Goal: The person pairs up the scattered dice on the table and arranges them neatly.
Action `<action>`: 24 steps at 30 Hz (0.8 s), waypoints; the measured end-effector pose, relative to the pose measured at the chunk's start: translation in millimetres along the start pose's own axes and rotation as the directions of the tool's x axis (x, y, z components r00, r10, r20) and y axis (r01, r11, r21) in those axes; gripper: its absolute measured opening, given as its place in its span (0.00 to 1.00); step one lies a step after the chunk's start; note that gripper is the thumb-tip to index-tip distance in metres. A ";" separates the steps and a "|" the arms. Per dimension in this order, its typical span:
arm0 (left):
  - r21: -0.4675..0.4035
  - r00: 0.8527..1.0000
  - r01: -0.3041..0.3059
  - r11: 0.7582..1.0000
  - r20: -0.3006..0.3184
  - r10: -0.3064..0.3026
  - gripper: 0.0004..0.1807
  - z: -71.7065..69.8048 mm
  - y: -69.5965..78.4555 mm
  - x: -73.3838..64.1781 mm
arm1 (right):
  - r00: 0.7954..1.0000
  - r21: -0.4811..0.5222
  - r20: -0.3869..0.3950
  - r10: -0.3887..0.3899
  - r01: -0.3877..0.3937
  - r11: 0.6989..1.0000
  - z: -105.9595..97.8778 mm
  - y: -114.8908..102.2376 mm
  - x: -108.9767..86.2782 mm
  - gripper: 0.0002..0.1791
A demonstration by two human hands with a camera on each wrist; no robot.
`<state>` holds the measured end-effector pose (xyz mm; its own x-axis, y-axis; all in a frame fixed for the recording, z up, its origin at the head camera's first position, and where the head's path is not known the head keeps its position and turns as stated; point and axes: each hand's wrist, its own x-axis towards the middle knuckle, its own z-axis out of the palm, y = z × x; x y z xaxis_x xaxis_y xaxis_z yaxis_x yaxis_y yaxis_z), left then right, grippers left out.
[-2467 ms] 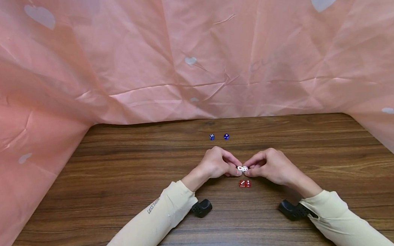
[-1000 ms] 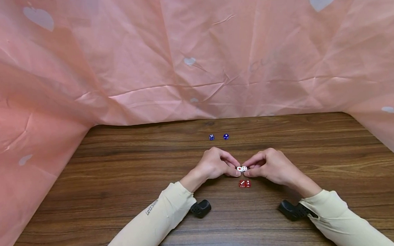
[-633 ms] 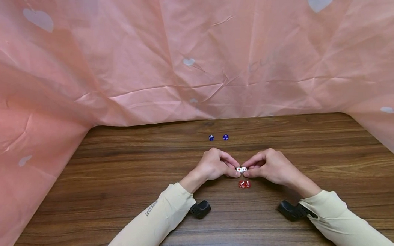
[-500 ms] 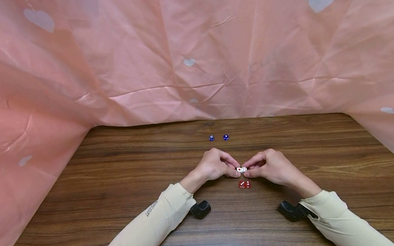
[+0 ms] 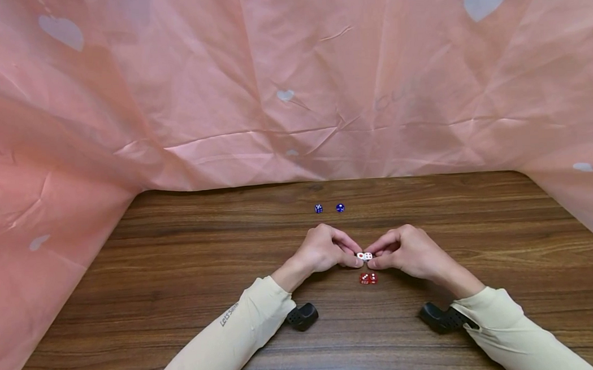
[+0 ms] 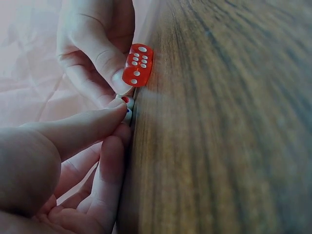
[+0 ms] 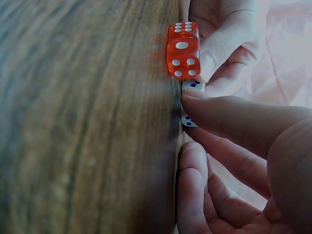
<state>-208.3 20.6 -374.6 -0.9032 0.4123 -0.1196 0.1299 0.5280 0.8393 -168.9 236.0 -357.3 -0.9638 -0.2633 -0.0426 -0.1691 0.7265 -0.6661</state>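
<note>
Two white dice sit side by side, touching, at the middle of the table in the head view. My left hand [image 5: 322, 249] pinches the left white die [image 5: 360, 256], which shows one large red pip on top. Between thumb and fingers, my right hand [image 5: 414, 252] pinches the right white die [image 5: 368, 256], its top face with several red pips. Fingertips hide part of both dice in the wrist views. Just nearer to me lies a pair of clear red dice [image 5: 368, 278], set against each other; they also show large in the left wrist view [image 6: 139, 66].
Two blue dice, a left one [image 5: 318, 208] and a right one [image 5: 340, 208], lie apart beyond the hands. The brown wooden table [image 5: 202, 230] meets a pink cloth [image 5: 220, 99] at the back and sides. Black wrist devices [image 5: 303, 316] stick out below both cuffs.
The head view has shifted very slightly. Both hands keep their pinch on the white dice, and the red and blue dice stay in place.
</note>
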 end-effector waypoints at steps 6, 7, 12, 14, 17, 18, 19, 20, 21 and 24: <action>0.008 1.000 0.005 1.000 -0.010 -0.005 0.09 -0.6 -0.8 -0.7 | 1.000 0.041 0.029 -0.001 0.000 0.999 0.1 1.4 2.4 0.17; 0.009 1.000 0.005 1.000 -0.011 -0.005 0.09 -0.8 -0.9 -0.7 | 0.999 0.069 0.042 -0.003 0.000 0.998 -0.3 2.0 2.7 0.18; 0.007 1.000 0.002 1.000 -0.010 -0.002 0.09 -1.1 -0.3 -0.4 | 0.994 0.228 0.103 0.025 -0.048 0.972 -4.4 6.2 4.1 0.22; 0.006 1.000 0.000 1.000 -0.009 0.000 0.10 -0.9 0.2 -0.2 | 0.993 0.265 0.116 0.027 -0.057 0.963 -6.9 8.0 4.3 0.23; 0.007 1.000 -0.004 1.000 -0.005 0.004 0.10 -0.3 0.9 0.0 | 0.992 0.300 0.126 0.020 -0.057 0.952 -10.7 10.5 5.0 0.23; 0.007 1.000 -0.004 1.000 -0.004 0.004 0.10 -0.1 1.1 0.1 | 0.992 0.310 0.127 0.018 -0.057 0.949 -11.8 10.9 5.5 0.22; 0.013 1.000 -0.005 1.000 -0.003 0.005 0.10 0.0 1.4 0.1 | 0.992 0.319 0.129 0.016 -0.056 0.946 -12.8 11.2 6.3 0.22; 0.014 1.000 -0.005 1.000 -0.002 0.005 0.09 0.1 1.4 0.2 | 0.992 0.324 0.126 0.016 -0.056 0.944 -13.9 11.1 7.3 0.22; 0.015 1.000 -0.003 1.000 -0.001 0.003 0.09 0.2 1.4 0.3 | 0.992 0.327 0.122 0.011 -0.051 0.944 -15.0 10.8 8.7 0.22; 0.014 1.000 0.001 1.000 -0.002 -0.001 0.09 0.1 1.0 0.4 | 0.996 0.295 0.092 -0.008 -0.019 0.955 -19.5 8.5 15.7 0.22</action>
<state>-208.5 21.4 -373.9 -0.9039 0.4107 -0.1194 0.1349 0.5386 0.8317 -189.5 250.5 -349.1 -0.9394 -0.3262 -0.1053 -0.0819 0.5119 -0.8551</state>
